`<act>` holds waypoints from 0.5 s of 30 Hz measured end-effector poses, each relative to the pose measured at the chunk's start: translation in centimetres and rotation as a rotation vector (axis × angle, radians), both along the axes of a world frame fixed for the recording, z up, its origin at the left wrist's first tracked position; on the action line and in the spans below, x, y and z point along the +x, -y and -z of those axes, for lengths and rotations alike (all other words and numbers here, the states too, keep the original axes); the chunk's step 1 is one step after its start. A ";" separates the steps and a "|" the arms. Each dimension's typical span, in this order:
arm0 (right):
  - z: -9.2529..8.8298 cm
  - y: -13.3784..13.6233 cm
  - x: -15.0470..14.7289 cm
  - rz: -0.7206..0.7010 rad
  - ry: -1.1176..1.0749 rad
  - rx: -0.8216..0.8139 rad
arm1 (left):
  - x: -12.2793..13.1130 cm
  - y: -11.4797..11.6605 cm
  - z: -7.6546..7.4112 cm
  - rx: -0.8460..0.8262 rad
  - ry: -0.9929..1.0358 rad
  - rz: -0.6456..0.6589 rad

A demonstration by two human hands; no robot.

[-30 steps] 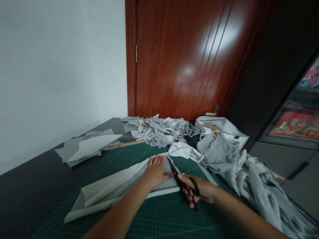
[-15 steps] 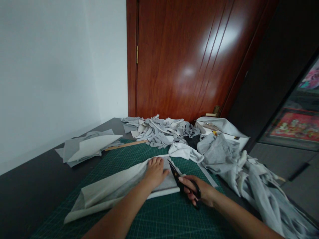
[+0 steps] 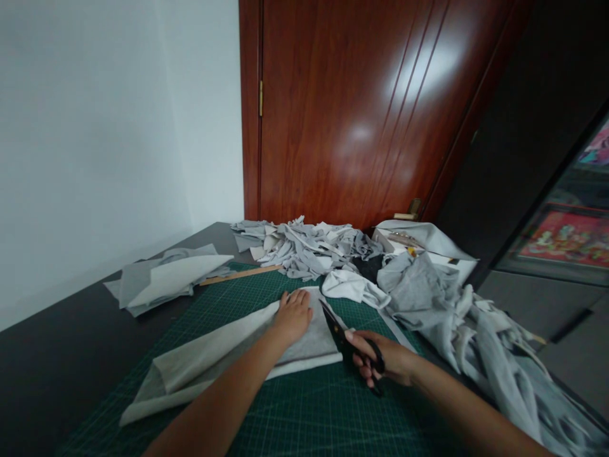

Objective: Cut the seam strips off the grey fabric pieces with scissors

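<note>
Fingers of the left hand (image 3: 295, 315) lie close together and flat, palm down, pressing the folded grey fabric (image 3: 204, 365) onto the green cutting mat (image 3: 304, 419). The right hand (image 3: 383, 363) curls its fingers through the handles of black scissors (image 3: 337, 329), whose blades point away along the fabric's right end, just beside the left hand. A wooden ruler (image 3: 240, 276) and grey scraps (image 3: 304, 244) lie beyond.

Home sewing corner: green cutting mat (image 3: 304, 412), fabric scrap heaps (image 3: 304, 247), wooden door (image 3: 352, 108).
</note>
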State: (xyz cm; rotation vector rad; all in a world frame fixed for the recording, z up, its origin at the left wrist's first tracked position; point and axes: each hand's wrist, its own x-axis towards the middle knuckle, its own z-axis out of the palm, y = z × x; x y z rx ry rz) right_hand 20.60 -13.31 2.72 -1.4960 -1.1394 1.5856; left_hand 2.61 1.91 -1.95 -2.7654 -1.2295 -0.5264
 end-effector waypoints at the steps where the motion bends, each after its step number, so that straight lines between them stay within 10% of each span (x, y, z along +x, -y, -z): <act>1: -0.2 -0.1 0.0 -0.006 -0.006 -0.016 | 0.0 -0.1 0.1 -0.011 -0.009 -0.005; 15: -1.2 -3.2 0.0 -0.073 0.077 -0.055 | 0.1 0.0 0.0 -0.048 -0.031 -0.019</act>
